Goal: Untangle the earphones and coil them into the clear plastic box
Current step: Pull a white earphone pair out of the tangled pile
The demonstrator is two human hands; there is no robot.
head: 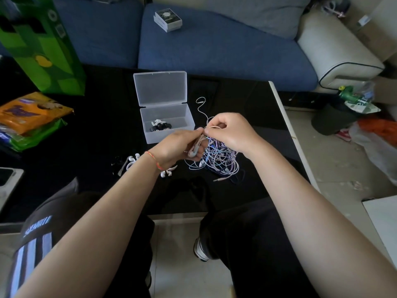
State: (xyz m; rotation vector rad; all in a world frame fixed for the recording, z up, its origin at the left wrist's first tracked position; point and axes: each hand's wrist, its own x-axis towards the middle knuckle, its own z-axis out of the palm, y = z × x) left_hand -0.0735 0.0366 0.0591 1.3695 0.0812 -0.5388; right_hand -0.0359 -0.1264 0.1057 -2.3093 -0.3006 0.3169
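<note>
Both hands meet over a glossy black worktop (107, 130), just above a loose tangle of earphones (217, 158) whose thin rubbery cords are white, pale blue and lilac, looped over one another in a rough ball. The left hand (178, 145), with a red and orange thread bracelet (153, 160) at the wrist, curls round a white earbud stem and a few strands. The right hand (229, 132) pinches a cord between thumb and forefinger right beside the left fingertips. One white cord snakes away from the heap toward the clear plastic box (166, 123), which sits just beyond the hands, its frosted hinged lid (160, 88) standing open; a small coil of white and black earphones lies in its left end. A metal jack plug (219, 179) pokes out at the near edge of the tangle. White earbud pieces (133, 161) lie on the worktop under the left wrist. To the left stand a green paper bag (43, 46) and an orange snack packet (32, 112). Behind is a blue fabric sofa (214, 50) with a small boxed item (168, 20) on its cushion
</note>
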